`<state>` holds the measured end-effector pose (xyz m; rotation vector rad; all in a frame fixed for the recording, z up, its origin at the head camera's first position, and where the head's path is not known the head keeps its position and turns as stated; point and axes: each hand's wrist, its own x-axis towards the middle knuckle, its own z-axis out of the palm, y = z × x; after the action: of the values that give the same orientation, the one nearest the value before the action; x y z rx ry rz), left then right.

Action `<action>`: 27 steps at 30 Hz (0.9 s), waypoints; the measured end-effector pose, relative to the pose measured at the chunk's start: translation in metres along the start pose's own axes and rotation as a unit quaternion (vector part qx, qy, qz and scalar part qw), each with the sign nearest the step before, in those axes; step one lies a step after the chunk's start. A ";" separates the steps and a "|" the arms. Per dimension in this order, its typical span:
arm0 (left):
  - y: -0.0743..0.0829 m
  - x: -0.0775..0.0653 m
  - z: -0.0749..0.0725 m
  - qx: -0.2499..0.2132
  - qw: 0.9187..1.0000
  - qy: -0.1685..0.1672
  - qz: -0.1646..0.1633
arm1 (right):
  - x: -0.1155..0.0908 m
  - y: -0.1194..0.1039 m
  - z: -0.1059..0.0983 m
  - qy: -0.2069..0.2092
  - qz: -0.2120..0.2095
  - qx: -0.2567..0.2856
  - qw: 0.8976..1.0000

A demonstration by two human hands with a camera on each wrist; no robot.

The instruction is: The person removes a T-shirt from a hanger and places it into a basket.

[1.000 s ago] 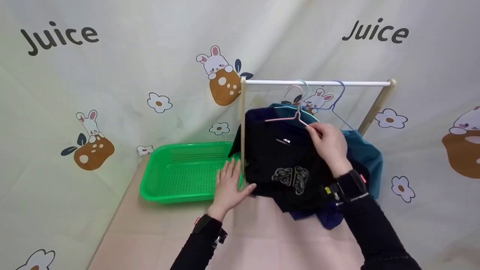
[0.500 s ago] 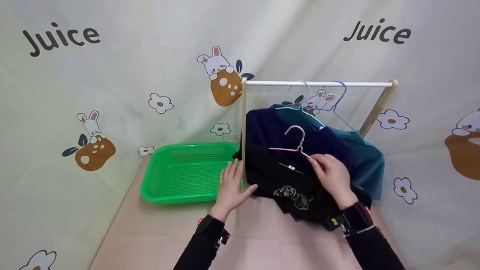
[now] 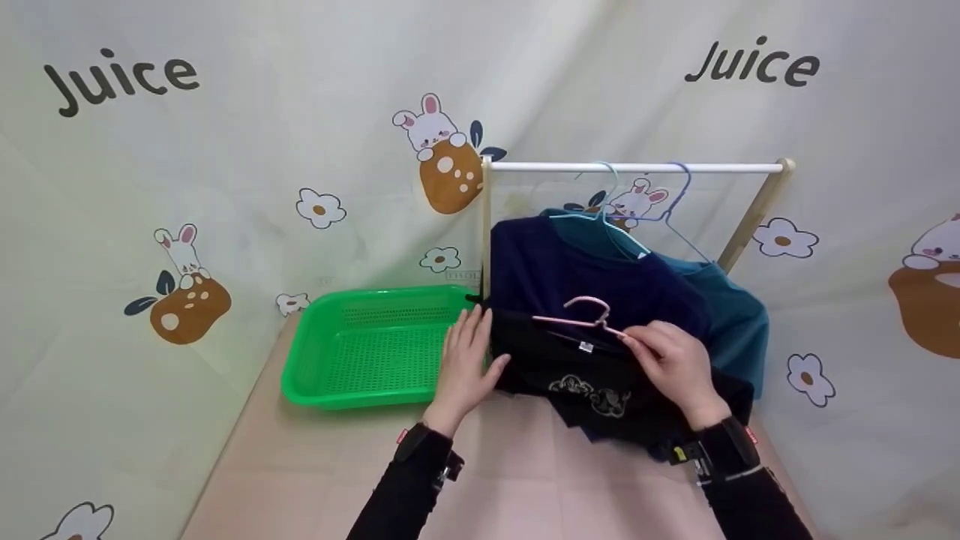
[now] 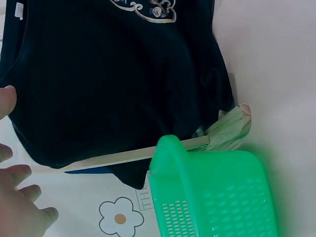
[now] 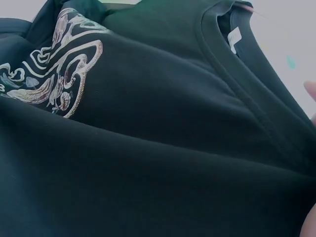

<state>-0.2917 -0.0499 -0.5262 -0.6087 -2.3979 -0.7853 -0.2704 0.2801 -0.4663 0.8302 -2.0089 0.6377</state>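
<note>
My right hand (image 3: 671, 367) pinches the right arm of a pink clothes hanger (image 3: 570, 322), with the shirt's right shoulder by its fingers. On this hanger is a black shirt (image 3: 525, 356) with pale embroidery on its chest and a white neck label (image 5: 234, 36). The hanger's hook is off the rail, low in front of a navy shirt (image 3: 585, 262). My left hand (image 3: 465, 367) has its fingers extended at the shirt's left shoulder, between the rack's left post and the green basket (image 3: 288, 360). In the left wrist view its fingers (image 4: 17, 174) are spread beside the black cloth.
A small rack with a white rail (image 3: 547, 167) and wooden posts stands on the pink-covered table (image 3: 510, 502). The navy shirt hangs there on a light blue hanger (image 3: 613, 196), and a teal shirt (image 3: 739, 315) hangs on a blue hanger (image 3: 681, 195). A printed curtain is behind.
My right hand has moved down and slightly right, carrying the pink hanger and black shirt away from the rail. More of the navy shirt shows. My left hand has shifted only slightly.
</note>
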 end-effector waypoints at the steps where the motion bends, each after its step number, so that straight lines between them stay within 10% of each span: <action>1: 0.000 0.001 0.000 0.003 1.000 0.004 0.001 | 0.000 0.000 -0.001 0.002 -0.010 0.005 1.000; 17: 0.002 0.004 -0.003 -0.082 0.973 0.186 0.110 | 0.009 -0.001 0.004 0.021 0.007 0.095 0.995; 27: 0.008 0.008 -0.029 -0.126 0.963 0.232 0.054 | 0.012 0.002 0.001 0.022 0.102 0.074 0.992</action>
<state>-0.2830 -0.0613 -0.4983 -0.5727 -1.8400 -1.0630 -0.2774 0.2768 -0.4572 0.6948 -2.0397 0.9238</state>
